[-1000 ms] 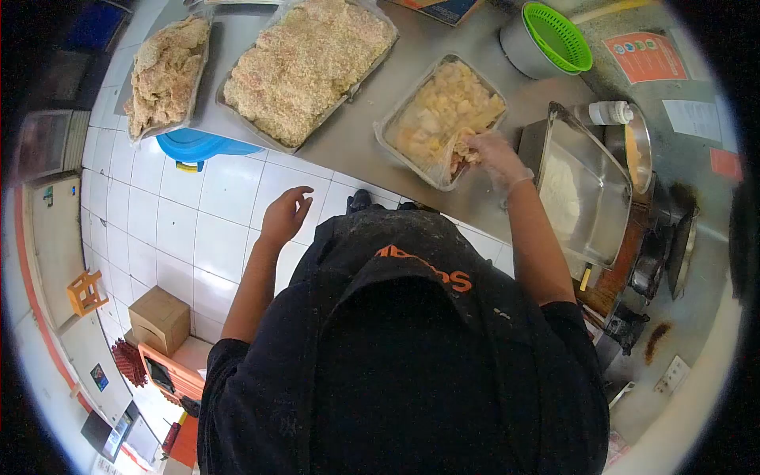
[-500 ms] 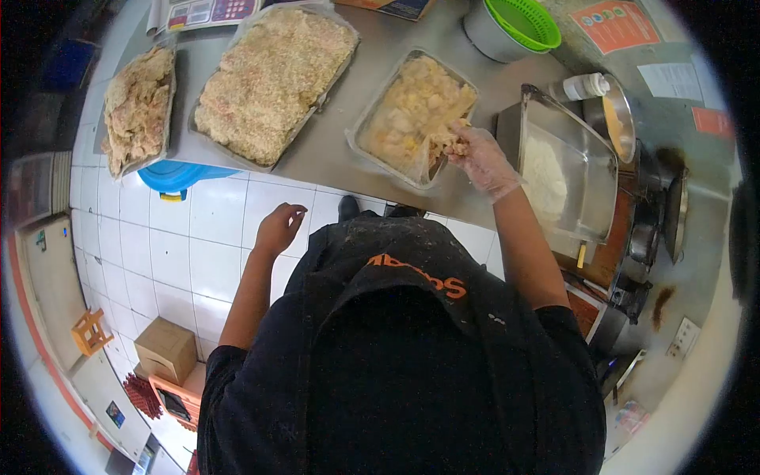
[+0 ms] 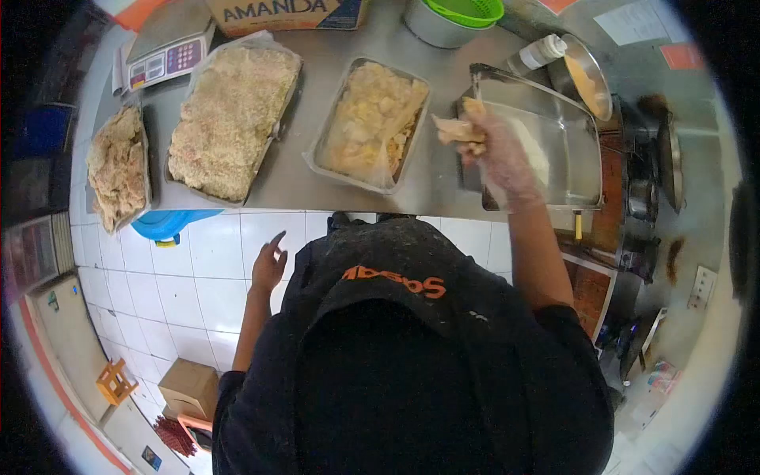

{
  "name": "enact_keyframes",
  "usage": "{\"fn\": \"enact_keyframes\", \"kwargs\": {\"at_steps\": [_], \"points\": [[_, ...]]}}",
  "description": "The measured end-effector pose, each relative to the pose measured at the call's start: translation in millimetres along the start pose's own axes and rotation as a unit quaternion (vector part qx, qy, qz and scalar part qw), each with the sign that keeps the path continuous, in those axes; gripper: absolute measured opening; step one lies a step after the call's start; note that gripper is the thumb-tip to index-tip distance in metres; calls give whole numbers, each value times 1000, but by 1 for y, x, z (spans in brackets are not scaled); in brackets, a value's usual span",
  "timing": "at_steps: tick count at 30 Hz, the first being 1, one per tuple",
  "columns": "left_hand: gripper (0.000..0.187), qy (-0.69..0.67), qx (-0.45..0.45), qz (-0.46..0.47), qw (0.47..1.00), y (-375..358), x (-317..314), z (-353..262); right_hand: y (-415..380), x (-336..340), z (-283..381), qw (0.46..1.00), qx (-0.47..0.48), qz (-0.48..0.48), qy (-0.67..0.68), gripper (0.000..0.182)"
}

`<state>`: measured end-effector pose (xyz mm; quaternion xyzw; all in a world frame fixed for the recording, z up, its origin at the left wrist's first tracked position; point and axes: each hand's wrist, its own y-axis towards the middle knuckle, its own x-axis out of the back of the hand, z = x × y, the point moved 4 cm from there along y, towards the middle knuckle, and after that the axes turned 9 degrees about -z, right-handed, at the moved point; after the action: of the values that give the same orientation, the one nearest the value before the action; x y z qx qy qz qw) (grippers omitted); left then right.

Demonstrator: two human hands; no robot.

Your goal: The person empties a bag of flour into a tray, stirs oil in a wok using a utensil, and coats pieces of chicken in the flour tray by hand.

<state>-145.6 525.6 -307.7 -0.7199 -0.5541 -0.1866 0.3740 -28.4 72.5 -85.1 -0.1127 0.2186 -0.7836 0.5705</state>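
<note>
Stainless-steel counter (image 3: 443, 186) is running across the view above a white-tiled floor (image 3: 214, 277); a brown cardboard box (image 3: 188, 388) and an orange stool (image 3: 116, 382) are standing well off to my left.

Right hand (image 3: 507, 158), in a clear plastic glove: I am gripping a small bunch of pale tan, ragged food pieces (image 3: 459, 131), fingers closed around them, ends poking out on the left. Hand is overlapping the left rim of a deep rectangular metal pan (image 3: 582, 150); touching or above it, I cannot tell. White powder (image 3: 534, 146) is lying inside the pan. Pieces are hanging between that pan and a rectangular tray lined with clear film (image 3: 352, 181), which is holding pale yellow chunks (image 3: 368, 119).

Left hand (image 3: 269, 265), bare: I am keeping it over the floor, short of the counter, fingers loosely parted, gripping nothing visible. My black apron with orange lettering (image 3: 396, 283) is lying just beside it.

Farther left, a broad crumb-coated slab of food (image 3: 233, 123) is filling a large tray, and a rough tan heap (image 3: 119, 170) is filling a narrower one. Behind the pan, a clear white-capped bottle (image 3: 538, 54) is leaning beside a round metal bowl (image 3: 604, 87). A green plastic basket (image 3: 467, 9) is sitting in a grey round pot (image 3: 443, 33).
</note>
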Motion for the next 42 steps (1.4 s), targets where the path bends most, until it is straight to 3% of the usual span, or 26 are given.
{"fn": "enact_keyframes", "kwargs": {"at_steps": [1,2,3,5,6,8,10,11,13,14,15,17,19,20,22,24,28,30,33,37,39,40,42], "points": [[54,5,34,9,999,-7,-4,12,-2,18,8,999,-2,-34,11,30],[56,10,25,5,1000,-12,-14,36,-3,38,17,992,48,-80,-81,30],[59,15,15,1,1000,-19,-23,53,-2,59,22,992,50,-84,-78,30],[61,16,32,-6,999,-39,-31,72,0,97,29,937,91,-125,-315,35],[59,-25,45,-4,999,-45,-52,116,-10,100,39,901,102,-133,-399,41],[56,-62,59,3,996,-72,-69,149,-8,131,35,894,57,-126,-426,44],[52,-55,299,59,951,-108,-73,164,6,160,22,885,16,-109,-451,48],[52,-52,301,58,950,-122,-75,159,17,178,14,880,47,-120,-458,50],[53,-333,315,24,888,-147,-90,139,29,201,13,875,78,-130,-460,52],[55,-465,312,6,829,-153,-94,130,32,204,14,845,46,-67,-529,52],[55,-461,312,3,830,-152,-96,125,33,208,14,806,15,-4,-592,51],[52,-214,225,55,949,-143,-101,117,17,208,23,824,47,14,-564,50],[50,-147,211,63,964,-130,-126,138,12,214,28,839,76,32,-538,50],[49,-81,194,71,975,-127,-136,148,12,223,26,864,34,27,-502,46],[48,-49,183,65,980,-117,-129,106,13,236,24,886,-10,26,-463,45],[44,-18,188,45,981,-104,-109,33,15,242,26,872,48,44,-485,43],[41,-53,218,42,974,-98,-106,-4,35,266,13,875,126,110,-455,39],[41,-35,201,39,978,-98,-105,-4,39,269,12,899,85,69,-424,33],[40,-2,203,41,978,-102,-97,-17,39,268,16,886,14,-12,-463,30],[39,44,194,33,979,-113,-89,-12,38,267,13,907,55,-8,-418,36],[38,42,182,30,982,-122,-104,45,26,264,15,940,27,-123,-317,46],[38,38,170,27,984,-125,-108,64,31,270,16,941,27,-121,-316,46],[39,39,184,41,981,-129,-109,74,43,274,10,940,-12,60,-336,55]]}}
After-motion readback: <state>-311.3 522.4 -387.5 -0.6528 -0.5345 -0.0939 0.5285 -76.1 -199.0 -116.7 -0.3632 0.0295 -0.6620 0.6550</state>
